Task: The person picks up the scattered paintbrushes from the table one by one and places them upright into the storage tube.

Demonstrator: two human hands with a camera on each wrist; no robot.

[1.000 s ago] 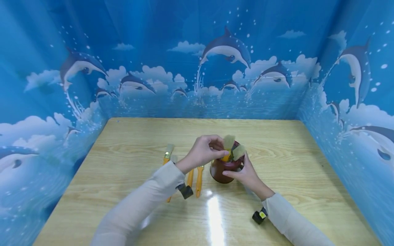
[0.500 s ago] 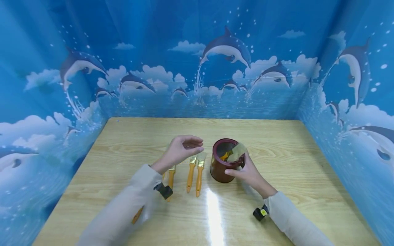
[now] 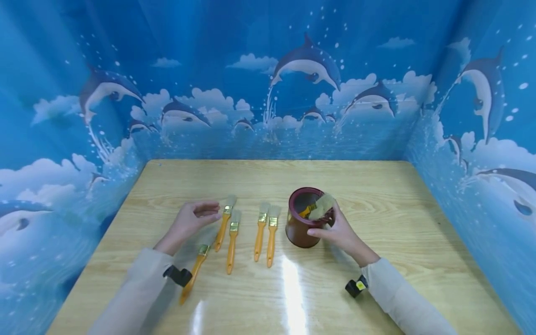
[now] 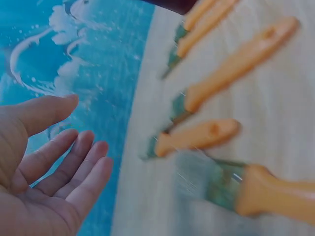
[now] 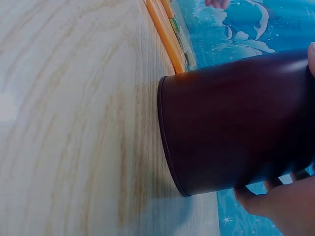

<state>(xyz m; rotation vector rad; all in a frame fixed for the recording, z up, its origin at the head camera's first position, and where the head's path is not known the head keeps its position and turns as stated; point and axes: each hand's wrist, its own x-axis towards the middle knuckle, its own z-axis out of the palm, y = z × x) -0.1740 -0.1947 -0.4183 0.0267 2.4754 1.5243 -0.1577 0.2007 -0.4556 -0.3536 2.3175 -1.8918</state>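
Observation:
My right hand [image 3: 341, 232] grips the side of a dark red cylindrical pot [image 3: 302, 235], thumb in front and fingers behind. It stands upright on the table, and its plain side [image 5: 231, 128] fills much of the right wrist view. A paintbrush with pale bristles [image 3: 323, 208] leans out over the rim; part of its orange handle shows inside. To the left, my left hand [image 3: 193, 221] is raised over the table with nothing in it, fingers loosely bent. Beside and below it lie a paintbrush [image 3: 197, 267] and another paintbrush [image 3: 224, 224], blurred in the left wrist view.
Between the left hand and the pot lie more orange-handled paintbrushes: one brush [image 3: 232, 242] near the left pair, then a brush [image 3: 260, 232] and a brush [image 3: 272, 237] side by side. A dolphin-printed blue curtain [image 3: 209, 130] surrounds the wooden table [image 3: 377, 195].
My left hand has let go of a paintbrush at the pot and moved left past the brushes on the table. Fewer bristle heads show above the rim. The right hand still holds the pot.

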